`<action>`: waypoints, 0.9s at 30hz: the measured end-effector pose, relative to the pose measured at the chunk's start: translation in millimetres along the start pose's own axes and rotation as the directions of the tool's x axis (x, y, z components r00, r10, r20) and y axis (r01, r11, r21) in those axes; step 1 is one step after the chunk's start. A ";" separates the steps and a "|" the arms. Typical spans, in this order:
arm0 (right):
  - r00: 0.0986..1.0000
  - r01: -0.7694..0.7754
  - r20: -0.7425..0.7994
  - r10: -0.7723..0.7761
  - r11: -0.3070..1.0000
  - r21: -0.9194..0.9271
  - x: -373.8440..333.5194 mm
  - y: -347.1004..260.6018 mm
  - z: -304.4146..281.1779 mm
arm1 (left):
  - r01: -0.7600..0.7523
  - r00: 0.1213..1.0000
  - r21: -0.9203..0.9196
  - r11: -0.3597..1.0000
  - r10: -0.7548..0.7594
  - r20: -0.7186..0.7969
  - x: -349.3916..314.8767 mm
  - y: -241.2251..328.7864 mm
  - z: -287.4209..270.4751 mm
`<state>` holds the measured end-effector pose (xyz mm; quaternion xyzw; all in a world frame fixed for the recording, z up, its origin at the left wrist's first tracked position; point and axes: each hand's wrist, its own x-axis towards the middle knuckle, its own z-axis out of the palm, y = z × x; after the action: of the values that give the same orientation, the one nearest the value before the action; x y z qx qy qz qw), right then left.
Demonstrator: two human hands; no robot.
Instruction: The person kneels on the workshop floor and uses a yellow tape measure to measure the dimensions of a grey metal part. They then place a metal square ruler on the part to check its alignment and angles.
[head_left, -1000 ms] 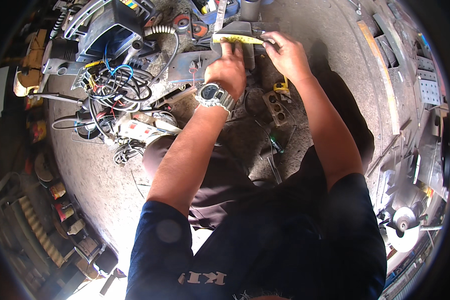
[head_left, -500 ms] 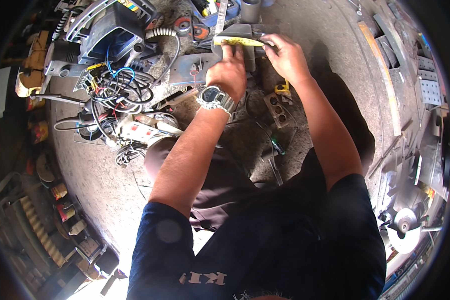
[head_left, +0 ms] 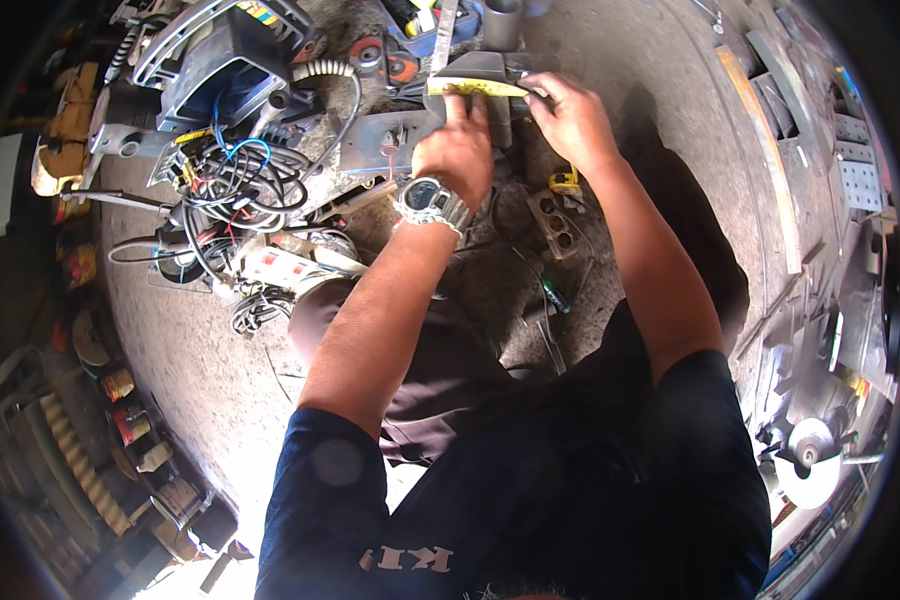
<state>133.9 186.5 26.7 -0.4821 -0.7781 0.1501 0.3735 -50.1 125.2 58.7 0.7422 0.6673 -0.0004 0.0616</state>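
Note:
At the top centre, my left hand, with a watch on its wrist, stretches its fingertips onto a yellow strip. The strip has dark marks like a measuring-tape blade. It lies across the near side of a grey metal block. My right hand is closed at the strip's right end, pinching a thin dark thing whose kind I cannot make out. Below that hand sits a small yellow and black case, like a tape measure's.
Left of my hands are a grey-blue machine housing, tangled black cables and a flat metal plate. A socket strip lies on the floor between my knees. Metal scraps and a long wooden strip lie to the right.
The yellow strip, the block and both my hands sit very slightly lower in the picture. Their grip and contact look the same.

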 end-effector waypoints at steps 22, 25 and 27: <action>0.998 -0.065 0.002 0.065 0.998 0.026 -1.8 3.9 2.4 | 0.014 0.999 -0.019 1.000 -0.013 0.041 1.1 3.6 -4.1; 0.998 -0.068 0.019 0.068 0.997 0.025 -2.0 4.8 2.8 | 0.004 1.000 0.005 1.000 -0.004 0.026 0.9 2.3 -0.5; 0.998 -0.052 0.029 0.052 0.999 0.009 -3.0 4.9 -0.8 | 0.001 0.999 0.003 1.000 -0.001 0.036 1.7 4.1 -1.0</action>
<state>138.4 186.2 23.0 -0.4982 -0.7700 0.1705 0.3604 -45.9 126.5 59.9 0.7419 0.6664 -0.0146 0.0724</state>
